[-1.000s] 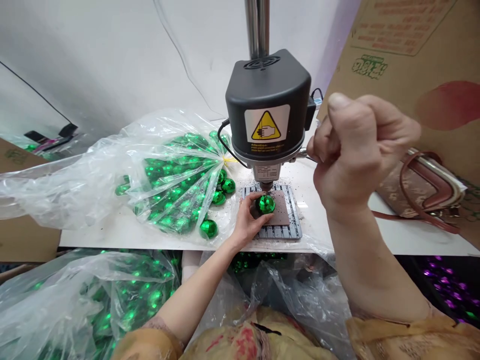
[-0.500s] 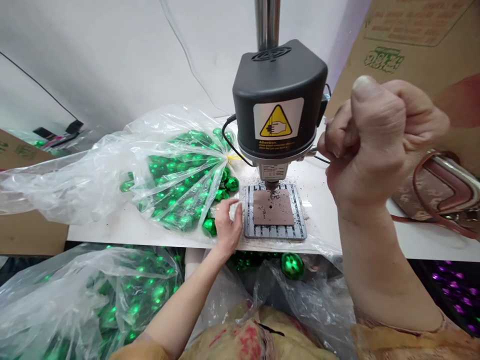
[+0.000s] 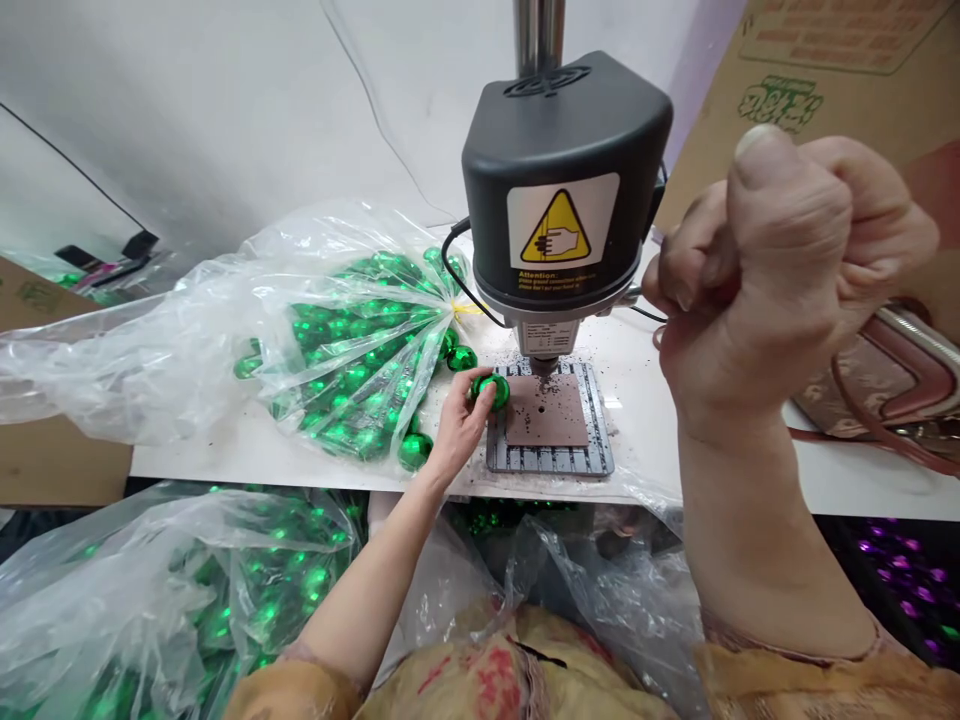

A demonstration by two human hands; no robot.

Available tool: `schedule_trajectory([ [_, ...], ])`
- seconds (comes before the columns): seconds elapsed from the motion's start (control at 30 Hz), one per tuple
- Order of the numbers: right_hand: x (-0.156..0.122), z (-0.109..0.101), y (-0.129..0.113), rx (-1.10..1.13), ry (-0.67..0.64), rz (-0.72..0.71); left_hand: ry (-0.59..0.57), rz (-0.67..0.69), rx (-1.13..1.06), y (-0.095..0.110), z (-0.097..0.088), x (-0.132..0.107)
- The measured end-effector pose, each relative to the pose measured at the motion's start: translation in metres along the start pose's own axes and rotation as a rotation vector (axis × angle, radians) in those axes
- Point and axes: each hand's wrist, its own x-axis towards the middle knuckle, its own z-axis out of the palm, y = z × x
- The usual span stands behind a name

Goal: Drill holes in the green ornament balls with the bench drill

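My left hand (image 3: 459, 422) pinches a shiny green ball ornament (image 3: 493, 392) between thumb and fingers, at the left edge of a square brown board (image 3: 564, 425). This board has a small dark hole and lies on the slotted metal base (image 3: 517, 460) of a black bench drill press (image 3: 562, 190). Dark shavings are scattered around the chuck (image 3: 544, 366). To the right of the machine, my right hand (image 3: 780, 270) is closed in a fist, close to the camera. A short metal rod (image 3: 631, 296) runs from the machine towards it; the fist hides the grip itself.
A clear plastic bag (image 3: 225, 290) of green balls lies on the white table (image 3: 645, 450), with loose balls (image 3: 415, 450) beside it. Another bag of green balls (image 3: 255, 590) sits below. Cardboard (image 3: 720, 130) and a handbag (image 3: 870, 380) are at right, purple balls (image 3: 900, 575) lower right.
My left hand has picked up a green ball from beside the bag and moved it right to the board. The green ball below the table edge is gone from view. My right fist has risen slightly.
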Motion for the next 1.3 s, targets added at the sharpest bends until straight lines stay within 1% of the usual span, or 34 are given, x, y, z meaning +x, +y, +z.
schedule_trajectory([
  [0.1, 0.0, 0.0, 0.001, -0.008, -0.006, -0.008, -0.049, -0.176, -0.305, 0.005, 0.01, -0.007],
  [0.17, 0.0, 0.0, 0.001, 0.005, -0.015, -0.008, -0.062, -0.221, -0.426, 0.007, 0.012, -0.009],
  [0.23, 0.001, -0.001, 0.001, 0.024, -0.025, -0.002, -0.116, -0.213, -0.473, 0.008, 0.013, -0.008],
  [0.33, 0.0, -0.002, 0.001, 0.037, -0.039, -0.004, -0.185, -0.193, -0.411, 0.011, 0.016, -0.006],
  [0.47, -0.001, -0.004, 0.0, 0.021, -0.048, 0.025, -0.221, -0.186, -0.335, 0.011, 0.024, -0.001],
  [0.7, -0.002, -0.002, -0.002, 0.031, -0.047, 0.006, -0.288, -0.159, -0.275, 0.004, 0.034, 0.003],
  [0.8, -0.002, -0.002, -0.002, 0.032, -0.046, 0.028, -0.277, -0.124, -0.159, 0.001, 0.037, 0.001],
  [0.93, 0.0, -0.003, 0.001, 0.082, -0.046, 0.015, -0.2, 0.0, 0.083, 0.002, 0.042, -0.004],
  [1.0, 0.001, -0.004, 0.003, 0.06, -0.06, 0.015, -0.182, 0.041, 0.158, 0.004, 0.043, -0.005],
  [1.1, -0.002, -0.006, 0.004, 0.004, -0.056, -0.005, -0.181, 0.052, 0.204, 0.007, 0.043, -0.006],
  [1.2, -0.012, -0.012, 0.004, -0.005, -0.037, -0.044, -0.184, 0.052, 0.212, 0.008, 0.043, -0.005],
  [1.23, -0.016, -0.015, 0.003, -0.002, -0.048, -0.044, -0.185, 0.052, 0.211, 0.009, 0.043, -0.005],
  [1.3, -0.024, -0.023, 0.002, -0.01, -0.104, -0.002, -0.189, 0.047, 0.209, 0.009, 0.043, -0.005],
])
